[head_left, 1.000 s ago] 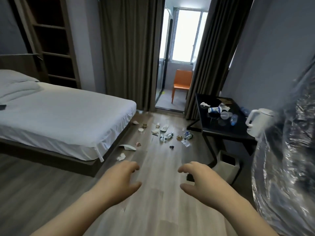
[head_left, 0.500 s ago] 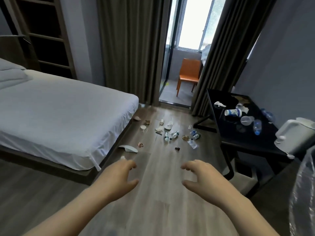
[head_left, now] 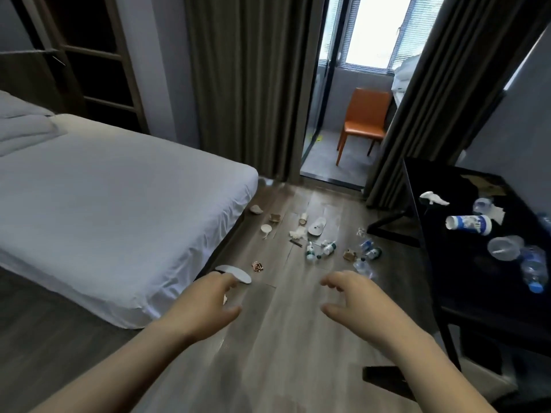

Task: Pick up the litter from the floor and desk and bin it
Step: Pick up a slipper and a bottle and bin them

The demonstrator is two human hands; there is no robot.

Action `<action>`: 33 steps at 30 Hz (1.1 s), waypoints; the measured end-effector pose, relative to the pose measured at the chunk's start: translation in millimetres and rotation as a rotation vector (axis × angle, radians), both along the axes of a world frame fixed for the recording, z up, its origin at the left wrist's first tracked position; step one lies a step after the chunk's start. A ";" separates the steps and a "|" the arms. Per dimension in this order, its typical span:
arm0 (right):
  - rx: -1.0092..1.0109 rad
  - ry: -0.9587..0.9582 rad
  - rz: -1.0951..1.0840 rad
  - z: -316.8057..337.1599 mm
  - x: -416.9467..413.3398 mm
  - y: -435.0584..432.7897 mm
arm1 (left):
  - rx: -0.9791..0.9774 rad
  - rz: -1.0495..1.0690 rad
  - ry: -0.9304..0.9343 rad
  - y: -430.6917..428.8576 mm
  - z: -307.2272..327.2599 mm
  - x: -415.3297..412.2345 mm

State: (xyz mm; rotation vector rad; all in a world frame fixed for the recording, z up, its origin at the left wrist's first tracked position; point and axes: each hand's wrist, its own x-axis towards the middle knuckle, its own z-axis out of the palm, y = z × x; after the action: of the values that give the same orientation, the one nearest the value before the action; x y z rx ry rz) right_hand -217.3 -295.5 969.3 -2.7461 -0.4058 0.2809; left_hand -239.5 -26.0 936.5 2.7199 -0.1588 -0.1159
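Left hand [head_left: 205, 305] and right hand [head_left: 357, 299] hover empty, fingers loosely curled, over a grey wood-grain floor [head_left: 283, 347].
Crumpled paper and clear plastic bottles [head_left: 310, 251] lie scattered at 12 o'clock beside the white-sheeted bed [head_left: 119, 198]; a toppled paper cup [head_left: 468, 224] lies on the glossy black desk [head_left: 483, 293] at 2 o'clock.

We can read no text anywhere: the blue print on the paper cup [head_left: 468, 224] lying on the desk [head_left: 465, 281] at right and the green labels on the small bottles [head_left: 310, 252] on the far floor [head_left: 286, 323] are perhaps lettering, but too blurred to make out.
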 end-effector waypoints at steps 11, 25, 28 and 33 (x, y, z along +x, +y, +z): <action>-0.035 0.113 0.024 -44.1 190.2 27.5 | -0.026 0.055 0.096 35.1 -54.0 193.2; -0.046 0.253 0.011 -87.0 415.0 89.7 | -0.031 0.098 0.233 85.5 -107.3 418.9; -0.056 0.264 0.023 -101.3 455.4 87.7 | -0.028 0.102 0.274 84.3 -119.8 452.5; -0.058 0.316 0.090 -129.7 526.8 75.4 | -0.002 0.179 0.316 70.0 -141.4 504.9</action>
State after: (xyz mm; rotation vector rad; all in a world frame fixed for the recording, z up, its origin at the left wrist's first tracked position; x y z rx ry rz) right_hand 309.5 -220.1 839.6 -2.6781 -0.4397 0.7480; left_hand 265.3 44.0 795.0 2.6558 0.1745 -0.4869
